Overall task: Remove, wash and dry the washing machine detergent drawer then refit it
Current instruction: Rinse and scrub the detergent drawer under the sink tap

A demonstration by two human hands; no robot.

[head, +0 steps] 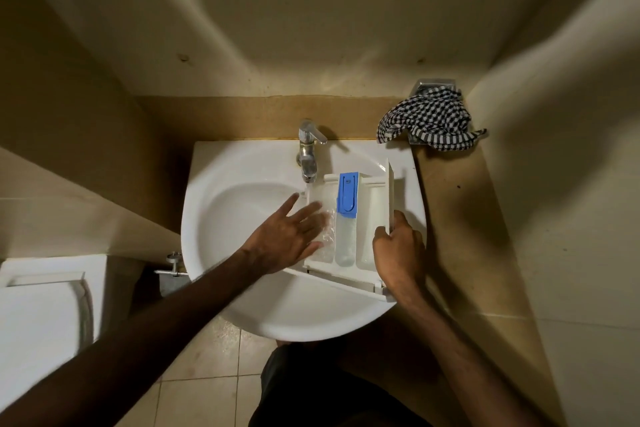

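The detergent drawer (349, 225) lies over the right half of the white washbasin (221, 253), open side up. Its long axis runs from the basin's front rim back toward the tap (307, 152), and its flat front panel stands on edge along the right side, nearest the basin's right rim. The drawer has three long compartments side by side. The left one, just below the tap's spout, holds clear water with a rippled, bubbly surface. The middle one carries a blue siphon cap (348, 196) over its far half, and its near half looks wet. The right one is pale, and its contents cannot be made out. No writing on the drawer or cap can be read.

The left hand (287, 232) is spread flat, fingers apart, with the fingertips reaching into the left compartment. The right hand (398, 253) is clamped on the drawer's near right corner, by the front panel. The two hands are apart, one at each side of the drawer.

A black-and-white checked cloth (426, 121) lies bunched on the tiled ledge right of the tap, well apart from the drawer.
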